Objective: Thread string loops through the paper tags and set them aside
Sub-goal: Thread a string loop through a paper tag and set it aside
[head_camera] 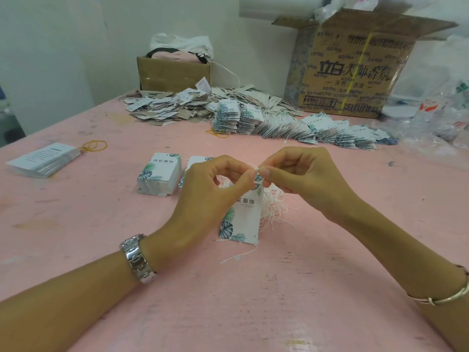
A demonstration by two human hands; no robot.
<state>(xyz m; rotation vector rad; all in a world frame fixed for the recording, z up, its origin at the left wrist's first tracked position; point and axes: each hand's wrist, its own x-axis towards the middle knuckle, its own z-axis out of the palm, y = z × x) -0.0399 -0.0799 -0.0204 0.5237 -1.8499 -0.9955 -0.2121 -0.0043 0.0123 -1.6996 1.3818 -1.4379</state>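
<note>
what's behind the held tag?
A tangle of white strings on the pink table shows beside the tag. The tag and left hand cover the rest.

2 bare forearms show at 7 and 5 o'clock. Behind the left hand (203,199), the wrist wears a silver metal wristwatch (138,259) with a broad, polished link band, at 8 o'clock in the frame. Behind the right hand (304,179), at 4 o'clock, sits a thin silver bangle (446,295) with a small rounded joint.
</note>
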